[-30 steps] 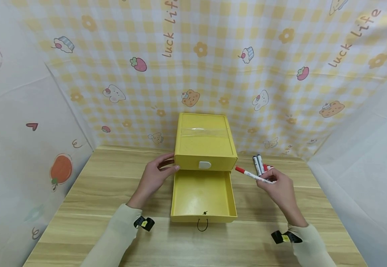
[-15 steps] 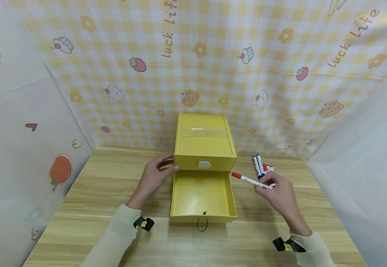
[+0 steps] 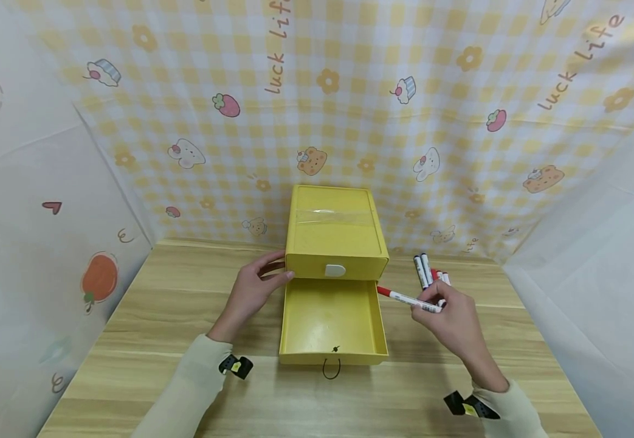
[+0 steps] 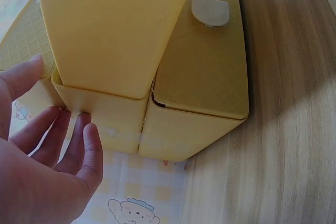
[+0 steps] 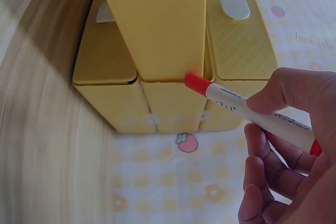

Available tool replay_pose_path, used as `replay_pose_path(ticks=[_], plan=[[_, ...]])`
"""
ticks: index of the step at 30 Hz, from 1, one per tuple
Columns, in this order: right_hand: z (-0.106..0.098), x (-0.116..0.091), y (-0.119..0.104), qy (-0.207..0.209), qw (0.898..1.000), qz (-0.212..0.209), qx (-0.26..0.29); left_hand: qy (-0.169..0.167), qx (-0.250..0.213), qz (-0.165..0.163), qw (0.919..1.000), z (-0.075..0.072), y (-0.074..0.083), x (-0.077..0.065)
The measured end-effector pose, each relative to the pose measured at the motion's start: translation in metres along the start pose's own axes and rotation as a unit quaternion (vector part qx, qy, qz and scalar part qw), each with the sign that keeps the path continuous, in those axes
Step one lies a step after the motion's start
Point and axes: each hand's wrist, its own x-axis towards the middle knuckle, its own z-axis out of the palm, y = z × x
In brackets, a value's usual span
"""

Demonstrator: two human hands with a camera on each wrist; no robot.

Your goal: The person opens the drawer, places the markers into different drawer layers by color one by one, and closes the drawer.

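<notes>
A right hand [image 3: 448, 316] pinches a red-capped marker [image 3: 408, 300] beside the pulled-out middle drawer [image 3: 327, 319] of a yellow cabinet [image 3: 333, 237], and a left hand [image 3: 250, 293] touches the cabinet.
With the cabinet as clock centre in the head view, the drawer juts toward 6 o'clock. The right hand is at 4 o'clock, thumb and fingers grasping the white marker toward its rear end; the cap points to about 10 o'clock, at the drawer's 3 o'clock wall, and whether the two touch cannot be told. The left hand is at 8 o'clock, its fingers relaxed along the cabinet's side, thumb at the front corner. Other markers [image 3: 422, 271], some dark-capped, some red, lie on the wooden bench [image 3: 185, 292] between 3 and 4 o'clock, just beyond the right hand.
</notes>
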Motion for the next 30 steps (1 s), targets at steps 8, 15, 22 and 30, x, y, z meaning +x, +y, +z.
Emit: replay_pose_path(ticks=[8,15,22,30], plan=[[-0.004,-0.003,-0.006,0.013,1.000,-0.028,0.004,-0.002,0.000,-0.001,1.0000,0.000,0.002,0.000],[-0.006,-0.003,-0.016,0.021,0.998,-0.050,0.017,-0.004,0.001,-0.003,1.0000,0.000,0.004,0.000],[0.004,0.001,-0.027,-0.005,0.996,-0.077,0.037,-0.002,0.001,-0.004,1.0000,0.000,0.004,0.000],[0.026,0.011,-0.035,-0.041,0.994,-0.098,0.025,-0.005,0.002,-0.009,0.9999,0.000,0.003,0.000]])
